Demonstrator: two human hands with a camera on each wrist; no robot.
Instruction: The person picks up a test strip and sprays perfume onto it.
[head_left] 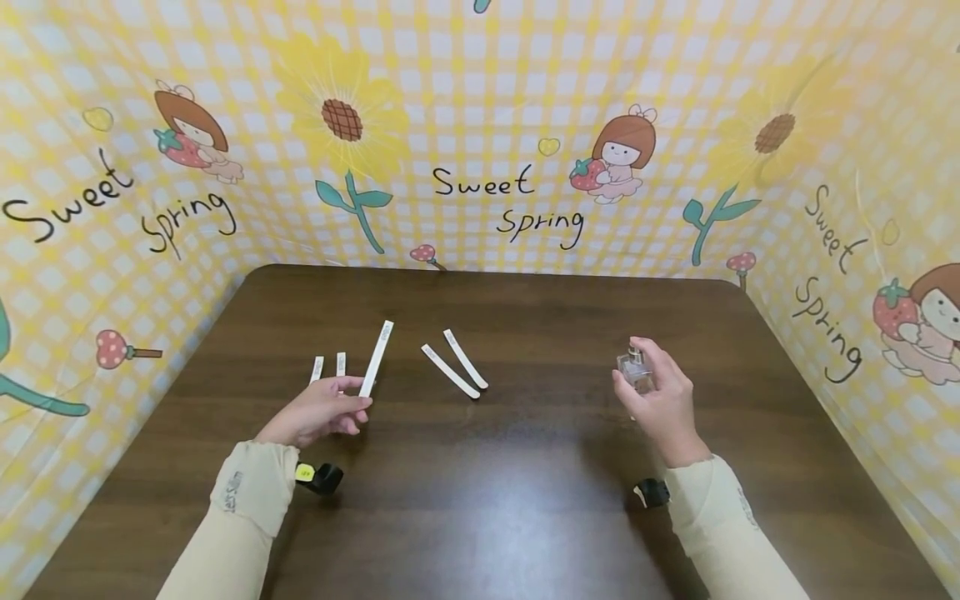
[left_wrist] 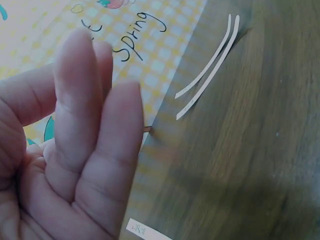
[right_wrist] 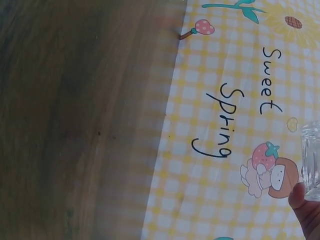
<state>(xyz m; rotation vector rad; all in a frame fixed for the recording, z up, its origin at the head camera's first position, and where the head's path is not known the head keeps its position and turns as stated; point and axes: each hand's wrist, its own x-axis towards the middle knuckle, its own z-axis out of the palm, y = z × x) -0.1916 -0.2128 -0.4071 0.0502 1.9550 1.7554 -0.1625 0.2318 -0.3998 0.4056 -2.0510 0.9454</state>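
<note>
In the head view the left hand pinches a white paper strip between thumb and fingers, its far end tilted up and to the right. Two more white strips show just beyond that hand. The right hand holds a small clear glass bottle with a sprayer top, the index finger at the top and the thumb at its side. In the right wrist view the glass bottle is partly cut off at the right edge. The left wrist view shows the left hand's curled fingers; its held strip is hidden there.
Two white strips lie on the brown table between the hands. A yellow checked cloth with printed flowers and figures stands behind and beside the table. Each wrist carries a black device.
</note>
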